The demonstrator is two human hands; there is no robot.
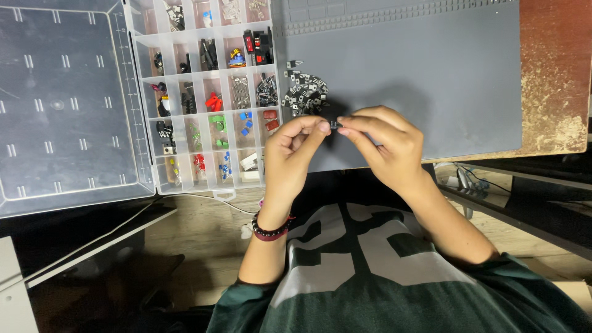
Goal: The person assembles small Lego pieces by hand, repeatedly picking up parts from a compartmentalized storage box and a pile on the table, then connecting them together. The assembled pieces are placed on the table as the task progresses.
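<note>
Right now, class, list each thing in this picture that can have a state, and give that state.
Clear plastic compartment box: open, lid laid flat to its left.
Small black component: pinched between both hands' fingertips.
Left hand: closed on the component.
Right hand: closed on the component.
Pile of black components: loose on the grey mat.

Your left hand [295,148] and right hand [385,145] pinch one small black component [335,124] between fingertips above the grey mat [431,74]. Beside them: a pile of black components [304,92]; a clear compartment box [206,92] of sorted parts; its open lid [61,105]; the worn desk [555,74].
</note>
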